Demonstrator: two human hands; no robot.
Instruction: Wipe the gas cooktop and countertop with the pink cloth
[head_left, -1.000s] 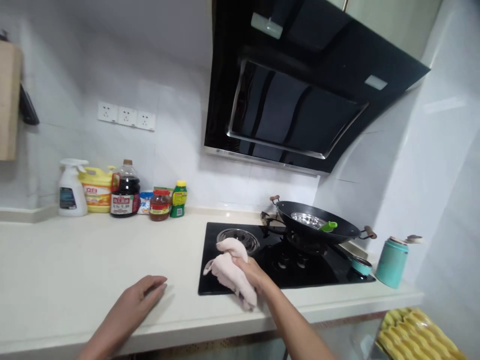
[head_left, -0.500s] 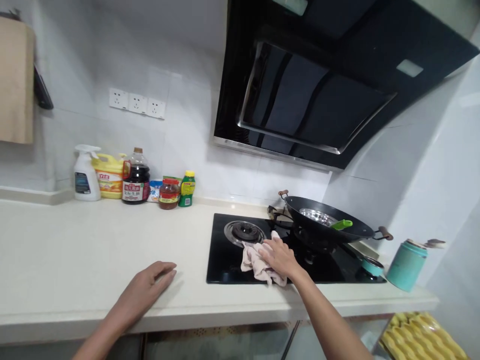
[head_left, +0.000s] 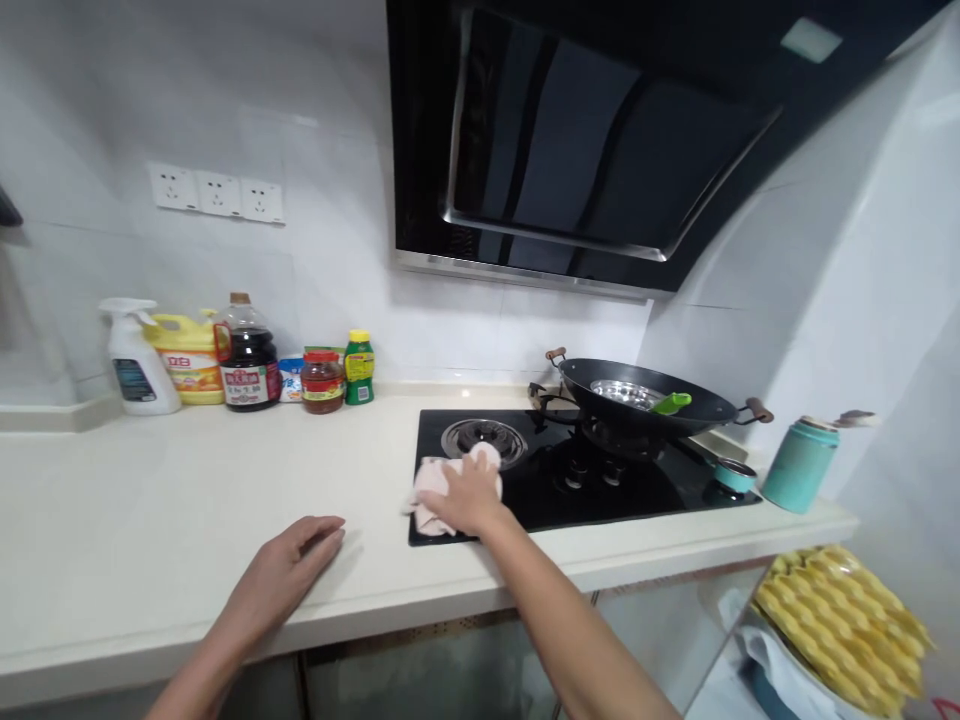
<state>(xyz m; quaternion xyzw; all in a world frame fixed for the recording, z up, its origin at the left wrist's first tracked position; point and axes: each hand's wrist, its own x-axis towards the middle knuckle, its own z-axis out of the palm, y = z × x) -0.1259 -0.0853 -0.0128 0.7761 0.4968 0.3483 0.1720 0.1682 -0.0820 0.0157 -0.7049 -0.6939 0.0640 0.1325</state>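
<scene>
My right hand (head_left: 471,495) presses a pale pink cloth (head_left: 435,508) against the front left corner of the black glass stovetop (head_left: 540,508). The cloth is bunched under my palm and fingers, and part of it hangs past the stovetop's left edge. Just behind it is the left burner (head_left: 484,440). My left hand (head_left: 289,565) is on or just over the pale countertop (head_left: 180,520), left of the stovetop, loosely bent and holding nothing, the thumb apart from the fingers.
A black wok (head_left: 652,395) with a metal strainer (head_left: 626,393) inside sits on the right burner. Range hood (head_left: 555,150) overhead. Spray bottle (head_left: 139,355), soy sauce bottle (head_left: 250,355) and jars line the wall. A teal canister (head_left: 801,468) stands far right; egg trays (head_left: 840,620) lie below.
My right hand has slid the cloth leftward over the stovetop, from in front of the burner to the left corner. My left hand has stayed in place. The view has turned slightly right.
</scene>
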